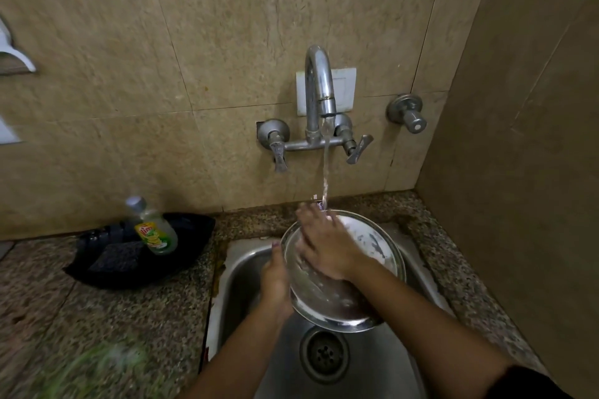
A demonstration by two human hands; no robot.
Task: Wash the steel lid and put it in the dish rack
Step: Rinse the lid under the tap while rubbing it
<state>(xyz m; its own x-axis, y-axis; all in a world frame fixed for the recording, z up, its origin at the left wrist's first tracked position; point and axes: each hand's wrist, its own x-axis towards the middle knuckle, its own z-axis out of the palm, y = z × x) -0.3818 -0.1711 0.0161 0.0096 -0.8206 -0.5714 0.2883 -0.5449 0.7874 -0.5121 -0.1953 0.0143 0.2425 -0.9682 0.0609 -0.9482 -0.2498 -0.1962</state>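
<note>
Here, steel lid tilted over sink, gripped at its edge by left hand. Right hand flat inside, fingers spread, water stream at fingertips.

Layout at the sink

Your hands hold the steel lid over the sink, below the wall tap; the dish soap bottle sits on the counter to the left.

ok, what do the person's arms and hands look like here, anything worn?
Both forearms are bare. The left hand and right hand show no gloves, and no rings or watch are visible. A dark sleeve edge shows on the right upper arm at the frame's bottom corner.
</note>
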